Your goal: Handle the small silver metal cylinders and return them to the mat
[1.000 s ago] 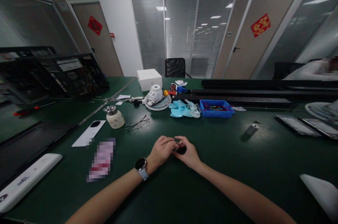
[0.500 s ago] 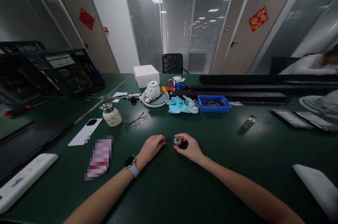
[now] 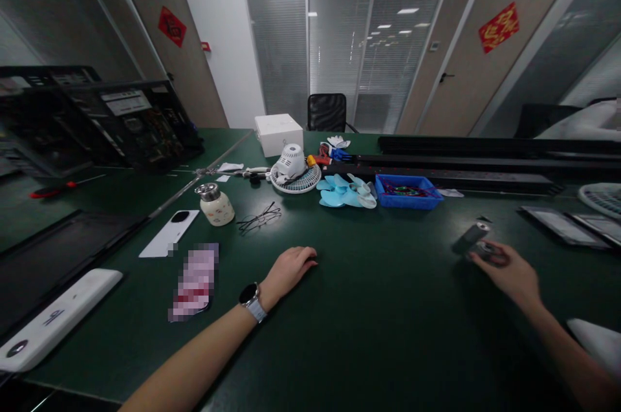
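My left hand (image 3: 291,266), with a watch on the wrist, rests on the green table (image 3: 388,308) near the middle, its fingers curled under; what they cover is hidden. Far out to the right, my right hand (image 3: 509,273) pinches a small round dark metal part (image 3: 486,251) at its fingertips. That part sits right beside a short dark cylinder (image 3: 469,238) lying on the table.
Behind lie a blue tray (image 3: 407,193), light blue fan blades (image 3: 345,192), a white fan motor on its grille (image 3: 295,169), a white box (image 3: 278,133), glasses (image 3: 259,218), a small jar (image 3: 215,204) and a white phone (image 3: 167,233). Black rails (image 3: 485,163) cross the back right.
My two hands were together over the small part; the right hand has carried it far to the right, up to the dark cylinder. The left hand stayed put, curled.
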### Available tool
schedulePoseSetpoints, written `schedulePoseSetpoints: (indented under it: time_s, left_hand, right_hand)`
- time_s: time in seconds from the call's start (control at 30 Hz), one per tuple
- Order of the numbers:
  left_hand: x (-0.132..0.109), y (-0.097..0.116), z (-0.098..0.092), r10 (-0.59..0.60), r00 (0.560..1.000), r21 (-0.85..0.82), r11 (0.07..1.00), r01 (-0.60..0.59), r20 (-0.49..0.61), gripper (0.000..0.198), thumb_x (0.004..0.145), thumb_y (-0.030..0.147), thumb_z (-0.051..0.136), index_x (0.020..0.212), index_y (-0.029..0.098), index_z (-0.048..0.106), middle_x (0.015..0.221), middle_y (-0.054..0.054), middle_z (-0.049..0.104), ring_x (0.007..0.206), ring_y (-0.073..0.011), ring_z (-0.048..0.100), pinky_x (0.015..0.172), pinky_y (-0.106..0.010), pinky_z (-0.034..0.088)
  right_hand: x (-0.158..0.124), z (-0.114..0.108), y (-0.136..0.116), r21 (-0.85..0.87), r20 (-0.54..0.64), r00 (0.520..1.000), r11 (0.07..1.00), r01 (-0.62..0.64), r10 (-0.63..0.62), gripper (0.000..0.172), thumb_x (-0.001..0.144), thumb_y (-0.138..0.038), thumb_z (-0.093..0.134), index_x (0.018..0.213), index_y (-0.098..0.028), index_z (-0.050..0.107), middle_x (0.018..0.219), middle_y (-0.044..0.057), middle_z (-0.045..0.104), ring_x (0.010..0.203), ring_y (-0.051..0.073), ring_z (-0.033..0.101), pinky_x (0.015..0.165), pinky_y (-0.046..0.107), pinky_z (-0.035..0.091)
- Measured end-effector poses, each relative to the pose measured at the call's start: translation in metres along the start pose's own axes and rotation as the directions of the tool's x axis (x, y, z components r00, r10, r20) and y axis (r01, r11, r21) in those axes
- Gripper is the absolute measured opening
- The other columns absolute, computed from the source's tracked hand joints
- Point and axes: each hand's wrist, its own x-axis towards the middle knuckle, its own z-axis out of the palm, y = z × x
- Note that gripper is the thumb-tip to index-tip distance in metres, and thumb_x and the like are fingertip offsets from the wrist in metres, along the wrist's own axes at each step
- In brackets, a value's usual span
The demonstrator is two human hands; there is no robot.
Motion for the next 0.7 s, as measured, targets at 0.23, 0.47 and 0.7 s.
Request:
schedulePoseSetpoints:
  time_s: [0.23,0.47,0.7]
  left_hand:
    - [0.001,-0.009,-0.008,-0.394,0.896,-0.423,0.861,0.283,-0.203,0.029,0.094,0.033,0.036,0.107,0.019,0.057,0.094,-0.006,0.067,0.086,-0.018,0.063,0.079,-0.031,0.048]
    - [-0.003,-0.028,-0.01,-0.551,0.802,-0.572,0.743,0.348,-0.229,0.027,0.082,0.026,0.033,0.066,0.019,0.053,0.06,0.0,0.054,0.059,-0.0156,0.054,0.058,-0.025,0.042]
    - [-0.004,-0.025,-0.012,-0.525,0.827,-0.442,0.802,0.402,-0.201,0.031,0.079,0.028,0.033,0.052,0.02,0.045,0.054,0.001,0.051,0.056,-0.0152,0.05,0.057,-0.025,0.036]
  right_hand:
    - [-0.079,0.025,-0.132,0.072,0.011,0.842,0.84,0.538,-0.54,0.046,0.079,-0.048,0.057,0.116,-0.022,0.06,0.114,0.012,0.061,0.107,0.029,0.055,0.094,0.046,0.039]
    - [-0.151,0.126,-0.26,0.488,0.474,0.521,0.705,0.516,-0.71,0.039,0.075,-0.05,0.067,0.108,-0.031,0.069,0.077,0.0,0.062,0.067,0.015,0.056,0.061,0.028,0.043]
    - [-0.134,0.13,-0.253,0.476,0.392,0.593,0.706,0.524,-0.704,0.014,0.079,-0.037,0.066,0.085,-0.028,0.074,0.087,0.002,0.065,0.079,0.017,0.06,0.069,0.029,0.048]
